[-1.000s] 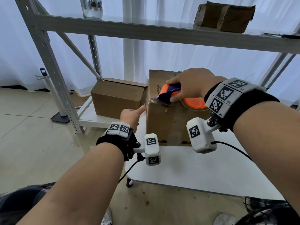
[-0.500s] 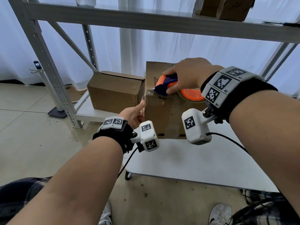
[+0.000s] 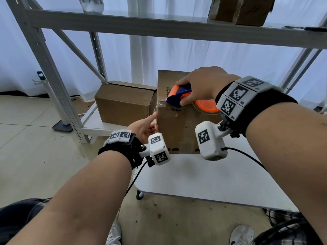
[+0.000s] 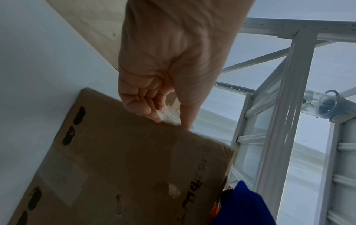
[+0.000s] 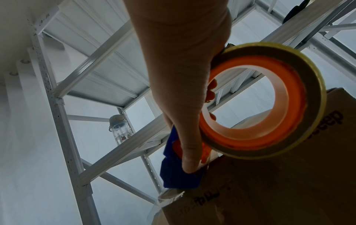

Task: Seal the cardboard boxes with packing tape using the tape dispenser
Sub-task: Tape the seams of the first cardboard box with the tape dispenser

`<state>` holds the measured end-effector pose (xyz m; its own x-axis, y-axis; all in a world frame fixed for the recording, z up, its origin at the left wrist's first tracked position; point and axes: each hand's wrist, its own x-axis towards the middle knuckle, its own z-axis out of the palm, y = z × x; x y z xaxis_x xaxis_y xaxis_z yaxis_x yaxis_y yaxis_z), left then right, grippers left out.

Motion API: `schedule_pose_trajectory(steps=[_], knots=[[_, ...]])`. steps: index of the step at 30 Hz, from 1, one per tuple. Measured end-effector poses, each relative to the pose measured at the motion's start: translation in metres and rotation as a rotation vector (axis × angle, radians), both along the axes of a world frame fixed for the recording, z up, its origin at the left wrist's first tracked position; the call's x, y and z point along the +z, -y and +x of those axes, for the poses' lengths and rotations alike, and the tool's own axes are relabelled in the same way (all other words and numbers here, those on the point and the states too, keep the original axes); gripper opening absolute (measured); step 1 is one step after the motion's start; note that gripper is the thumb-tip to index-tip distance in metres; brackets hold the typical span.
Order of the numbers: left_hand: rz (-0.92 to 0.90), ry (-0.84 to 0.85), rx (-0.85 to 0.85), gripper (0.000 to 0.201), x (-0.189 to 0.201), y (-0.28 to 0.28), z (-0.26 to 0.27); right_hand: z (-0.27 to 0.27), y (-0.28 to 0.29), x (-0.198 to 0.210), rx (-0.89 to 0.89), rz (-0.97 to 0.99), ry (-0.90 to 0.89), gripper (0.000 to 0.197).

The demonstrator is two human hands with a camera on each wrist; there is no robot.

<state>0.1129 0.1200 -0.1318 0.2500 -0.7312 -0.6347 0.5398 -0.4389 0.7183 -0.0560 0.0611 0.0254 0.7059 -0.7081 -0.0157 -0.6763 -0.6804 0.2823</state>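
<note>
Fingers (image 3: 152, 117) of the left hand (image 3: 143, 127), head view: pressed against the left side of the upright cardboard box (image 3: 178, 131), just under its top edge, on the clear tape end. Box standing at the far left of the white bench (image 3: 212, 183), centre of frame. Right hand (image 3: 203, 85) wrapped round the blue-and-orange tape dispenser (image 3: 178, 96), nose at the box's top left edge, orange tape roll (image 3: 206, 106) behind it. Second cardboard box (image 3: 123, 103) left of centre, on the low shelf.

Left wrist view: fingers (image 4: 148, 112) curled and bunched, pinching the crumpled tape end (image 4: 169, 118) with the thumb at the box's side, middle of frame.

Right wrist view: thumb along the dispenser body, other fingertips hooked through the roll's core (image 5: 269, 106), right of centre; tape stretched over the box corner at the bottom.

For a clean strip, probably: keep that end pinned flat, hold the dispenser nose down on the cardboard, pull straight along the flap seam, no slack.

Against half a second ago: much the same grip and dispenser spot; left hand seemingly a little lower on the side.
</note>
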Motion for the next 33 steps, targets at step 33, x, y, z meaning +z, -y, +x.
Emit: schedule_pose_trajectory(steps=[33], knots=[[-0.663,1.298,-0.291,0.035,0.043,-0.02,0.013,-0.002,0.002,-0.001,0.013,0.002,0.014,0.07]])
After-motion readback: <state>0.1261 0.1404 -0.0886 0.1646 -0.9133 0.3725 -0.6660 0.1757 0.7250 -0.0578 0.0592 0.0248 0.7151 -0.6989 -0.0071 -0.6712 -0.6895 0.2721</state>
